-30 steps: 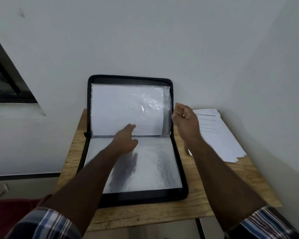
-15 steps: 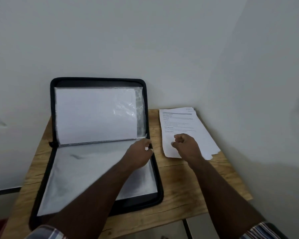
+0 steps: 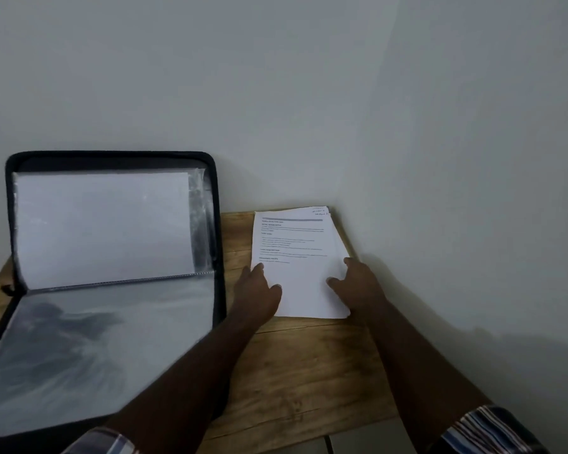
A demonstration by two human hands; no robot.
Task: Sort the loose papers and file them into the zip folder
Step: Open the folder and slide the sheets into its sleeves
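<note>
Head view: my left hand (image 3: 259, 291) and right hand (image 3: 358, 281) rest loose-fingered, gripping nothing, on the paper stack (image 3: 299, 257), squaring it beside the open zip folder (image 3: 112, 263) for filing.

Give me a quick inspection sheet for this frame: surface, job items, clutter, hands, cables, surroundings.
Surface: wooden table, set in a wall corner.
Job's things: zip folder lies open at left, back half propped upright, a white sheet in its clear sleeve; paper stack lies flat right of it, apart from it.
Clutter: nothing seen.
Hands: left hand and right hand rest on the stack's near edges, fingers on the top sheet.
Cables: nothing seen.
Surroundings: plain white walls.
</note>
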